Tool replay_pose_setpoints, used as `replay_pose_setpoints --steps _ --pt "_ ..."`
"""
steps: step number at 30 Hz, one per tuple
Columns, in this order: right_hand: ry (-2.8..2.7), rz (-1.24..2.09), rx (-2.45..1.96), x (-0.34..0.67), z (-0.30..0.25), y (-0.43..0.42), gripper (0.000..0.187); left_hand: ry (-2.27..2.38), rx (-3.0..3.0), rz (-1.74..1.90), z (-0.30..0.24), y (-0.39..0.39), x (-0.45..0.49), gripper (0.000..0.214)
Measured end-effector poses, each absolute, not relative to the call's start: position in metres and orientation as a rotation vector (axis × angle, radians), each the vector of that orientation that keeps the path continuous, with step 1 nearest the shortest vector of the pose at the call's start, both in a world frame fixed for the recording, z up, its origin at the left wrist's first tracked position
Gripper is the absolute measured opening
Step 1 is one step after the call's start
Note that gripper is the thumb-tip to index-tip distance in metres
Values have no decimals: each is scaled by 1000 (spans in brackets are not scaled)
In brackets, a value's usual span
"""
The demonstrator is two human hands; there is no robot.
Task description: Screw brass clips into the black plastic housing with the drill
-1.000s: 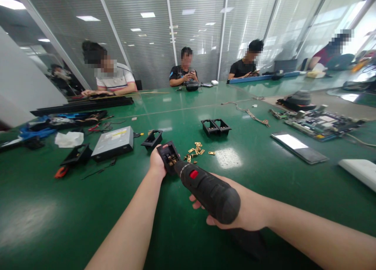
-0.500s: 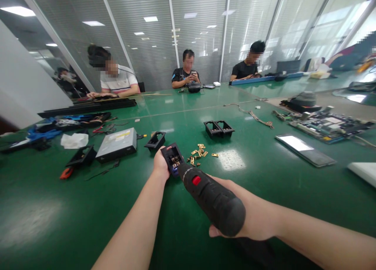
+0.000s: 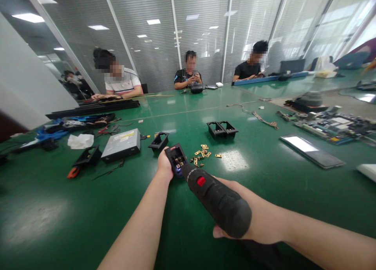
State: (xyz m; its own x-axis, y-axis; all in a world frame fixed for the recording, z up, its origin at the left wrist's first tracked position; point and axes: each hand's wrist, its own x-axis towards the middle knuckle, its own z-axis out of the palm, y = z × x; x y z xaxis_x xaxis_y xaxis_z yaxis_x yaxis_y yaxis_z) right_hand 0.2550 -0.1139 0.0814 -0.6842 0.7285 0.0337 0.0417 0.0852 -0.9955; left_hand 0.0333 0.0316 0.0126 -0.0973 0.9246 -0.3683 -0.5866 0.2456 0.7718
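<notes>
My left hand point(image 3: 164, 165) grips a small black plastic socket housing point(image 3: 175, 158) and holds it tilted on the green table point(image 3: 182, 238). Brass contacts show inside it. My right hand point(image 3: 249, 217) is wrapped round a black electric screwdriver point(image 3: 217, 197) with a red switch. Its tip points into the housing. Several loose brass contacts point(image 3: 203, 153) lie just right of the housing.
Two joined black housings point(image 3: 221, 129) sit further back, another one point(image 3: 159, 141) to the left beside a grey optical drive point(image 3: 122, 144). A phone point(image 3: 311, 156) and circuit boards point(image 3: 337, 125) lie right. Three people sit at the far side.
The view has drifted slightly, so everything sits a little further right and lower. Both hands keep the same grip on housing and screwdriver.
</notes>
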Motion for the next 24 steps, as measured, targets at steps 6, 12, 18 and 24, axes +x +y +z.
replay_pose_setpoints --steps 6,12,18,24 --pt "-1804 1702 -763 256 81 -113 81 1049 425 1333 13 32 33 23" --pt "-1819 1662 -769 258 76 -113 76 1036 419 1342 11 33 32 21" --pt "-1876 1623 -782 261 74 -109 72 1049 407 1374 8 35 31 20" --pt "-1911 1559 -840 263 67 -107 51 1042 406 1377 8 36 31 22"
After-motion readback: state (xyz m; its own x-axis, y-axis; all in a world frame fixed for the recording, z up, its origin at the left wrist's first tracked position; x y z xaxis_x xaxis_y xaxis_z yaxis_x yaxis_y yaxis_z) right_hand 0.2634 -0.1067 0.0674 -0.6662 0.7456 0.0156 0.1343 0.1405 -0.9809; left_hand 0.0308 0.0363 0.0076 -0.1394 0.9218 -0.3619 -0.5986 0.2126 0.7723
